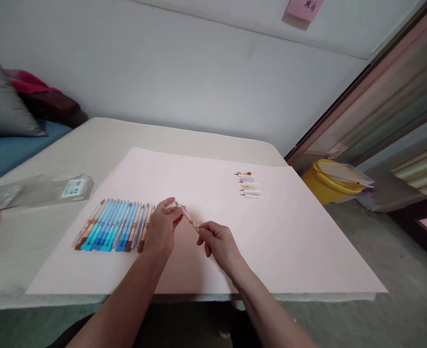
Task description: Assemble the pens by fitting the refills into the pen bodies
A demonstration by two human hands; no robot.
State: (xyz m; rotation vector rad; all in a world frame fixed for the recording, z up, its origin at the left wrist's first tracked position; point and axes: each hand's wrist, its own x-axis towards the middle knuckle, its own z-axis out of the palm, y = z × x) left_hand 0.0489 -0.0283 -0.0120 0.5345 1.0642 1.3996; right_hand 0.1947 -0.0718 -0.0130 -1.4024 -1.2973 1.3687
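A slim, pale pen (190, 218) with reddish-orange markings is held slantwise over the pink sheet (289, 246), its far end pinched by the left hand (163, 224), its near end by the right hand's (219, 243) curled fingers. A yellow bucket (317, 181) is partly covered, its contents hidden; a clear plastic bag (41, 194) is white-labelled.
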